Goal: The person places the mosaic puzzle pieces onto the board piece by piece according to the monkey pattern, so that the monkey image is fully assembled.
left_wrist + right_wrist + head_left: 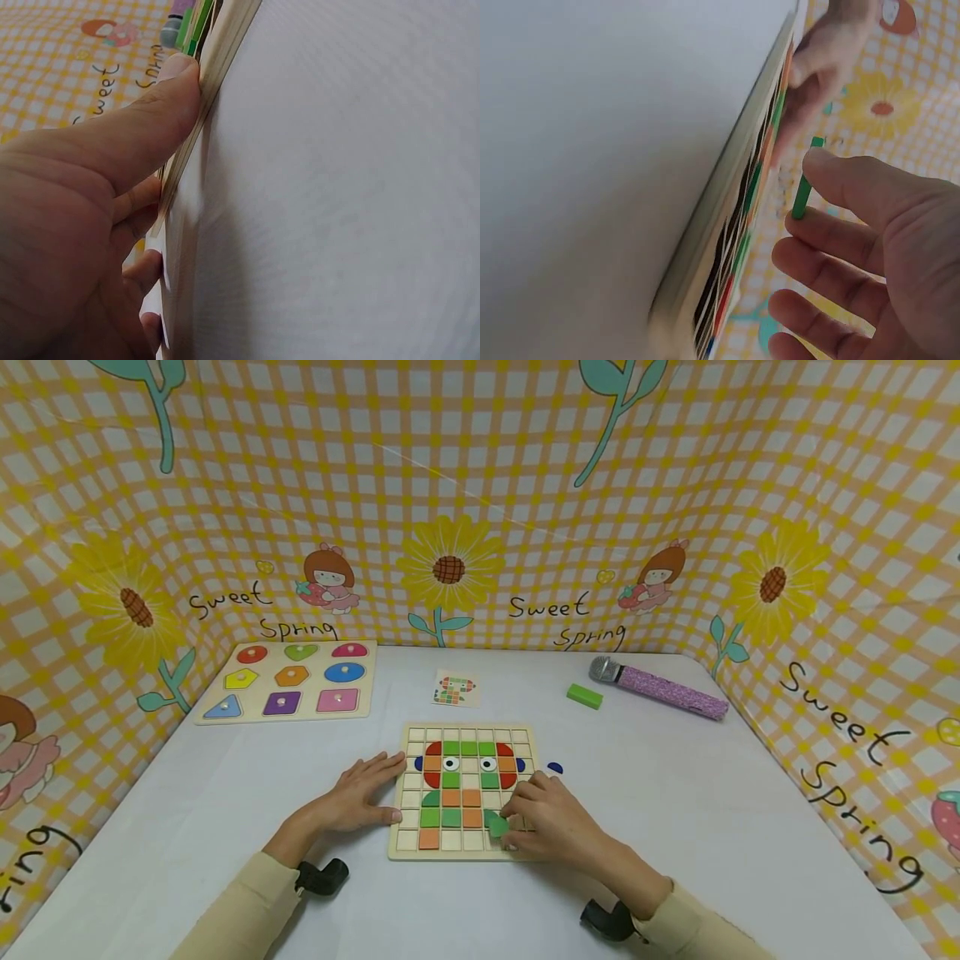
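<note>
A wooden grid board (408, 843) lies on the table, with coloured tiles forming a figure with two round eye pieces. My left hand (360, 795) rests against the board's left edge, its fingers extended; in the left wrist view the thumb (157, 112) touches the board's side. Over the lower right of the grid, my right hand (558, 822) pinches a green tile (497, 824) between thumb and fingertip. The right wrist view shows this tile (808, 180) edge-on, held off the board. Its full outline is partly hidden by the fingers.
Just right of the board lies a dark blue half-round piece (555, 767). Behind it are a small pattern card (455, 688), a green block (584, 696) and a purple glittery microphone (671, 692). A knobbed shape puzzle (255, 717) sits at the back left. Patterned cloth surrounds the table.
</note>
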Available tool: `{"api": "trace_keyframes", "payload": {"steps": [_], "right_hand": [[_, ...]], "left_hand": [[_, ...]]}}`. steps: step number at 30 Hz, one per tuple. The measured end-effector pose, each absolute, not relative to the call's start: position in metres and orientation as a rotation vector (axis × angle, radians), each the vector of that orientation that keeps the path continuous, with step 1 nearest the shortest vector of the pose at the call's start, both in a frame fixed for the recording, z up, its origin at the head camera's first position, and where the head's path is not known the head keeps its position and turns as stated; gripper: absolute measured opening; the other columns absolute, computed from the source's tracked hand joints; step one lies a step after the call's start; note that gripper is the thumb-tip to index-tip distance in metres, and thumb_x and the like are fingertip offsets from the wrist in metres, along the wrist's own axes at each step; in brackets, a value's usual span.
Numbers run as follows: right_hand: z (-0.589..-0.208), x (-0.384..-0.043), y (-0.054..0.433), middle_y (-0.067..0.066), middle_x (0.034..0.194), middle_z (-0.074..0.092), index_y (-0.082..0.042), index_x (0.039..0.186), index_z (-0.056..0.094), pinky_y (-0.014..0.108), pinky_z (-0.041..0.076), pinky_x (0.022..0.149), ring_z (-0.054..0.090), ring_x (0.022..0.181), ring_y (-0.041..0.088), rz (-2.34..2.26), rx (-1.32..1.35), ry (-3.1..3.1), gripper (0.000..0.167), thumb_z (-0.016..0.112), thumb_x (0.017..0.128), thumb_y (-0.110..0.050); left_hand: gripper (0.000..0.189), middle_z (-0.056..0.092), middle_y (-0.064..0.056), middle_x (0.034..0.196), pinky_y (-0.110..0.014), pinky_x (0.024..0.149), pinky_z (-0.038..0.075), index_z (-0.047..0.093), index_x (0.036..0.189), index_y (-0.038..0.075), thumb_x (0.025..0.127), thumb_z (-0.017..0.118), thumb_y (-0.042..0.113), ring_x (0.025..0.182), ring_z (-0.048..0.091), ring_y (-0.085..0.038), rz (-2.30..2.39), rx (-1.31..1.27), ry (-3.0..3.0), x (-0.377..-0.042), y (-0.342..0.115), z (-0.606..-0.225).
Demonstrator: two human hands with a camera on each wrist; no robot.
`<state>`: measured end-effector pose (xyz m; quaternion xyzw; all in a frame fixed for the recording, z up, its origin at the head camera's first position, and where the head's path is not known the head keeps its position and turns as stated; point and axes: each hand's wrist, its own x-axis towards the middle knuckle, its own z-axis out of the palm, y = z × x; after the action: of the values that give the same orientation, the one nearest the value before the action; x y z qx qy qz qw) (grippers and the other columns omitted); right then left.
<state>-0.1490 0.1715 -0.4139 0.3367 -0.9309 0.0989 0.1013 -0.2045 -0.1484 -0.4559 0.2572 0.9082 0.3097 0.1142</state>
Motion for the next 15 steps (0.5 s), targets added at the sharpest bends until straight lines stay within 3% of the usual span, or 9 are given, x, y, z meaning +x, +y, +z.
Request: {"api": "trace_keyframes", "payload": {"steps": [9, 15], "right_hand": [[-0.416, -0.151, 0.135, -0.007, 0.088, 0.064, -0.019, 0.088, 0.073, 0.030, 0.044, 0.077, 0.046, 0.087, 0.013, 0.236, 1.099, -2.740, 0.023, 0.077, 0.074, -0.037], [-0.417, -0.152, 0.121, -0.009, 0.087, 0.063, -0.021, 0.086, 0.073, 0.024, 0.036, 0.071, 0.043, 0.083, 0.012, 0.171, 1.117, -2.748, 0.020, 0.075, 0.076, -0.038]], "left_hand": [[0.079, 0.025, -0.010, 0.157, -0.060, 0.118, 0.003, 0.031, 0.147, 0.008, 0.084, 0.069, 0.035, 0.146, 0.012, -0.037, 0.907, 0.750, 2.665, -0.204, -0.149, -0.456], [0.079, 0.025, -0.011, 0.157, -0.060, 0.118, 0.003, 0.031, 0.147, 0.007, 0.084, 0.069, 0.034, 0.146, 0.013, -0.038, 0.908, 0.759, 2.670, -0.202, -0.149, -0.454]]}}
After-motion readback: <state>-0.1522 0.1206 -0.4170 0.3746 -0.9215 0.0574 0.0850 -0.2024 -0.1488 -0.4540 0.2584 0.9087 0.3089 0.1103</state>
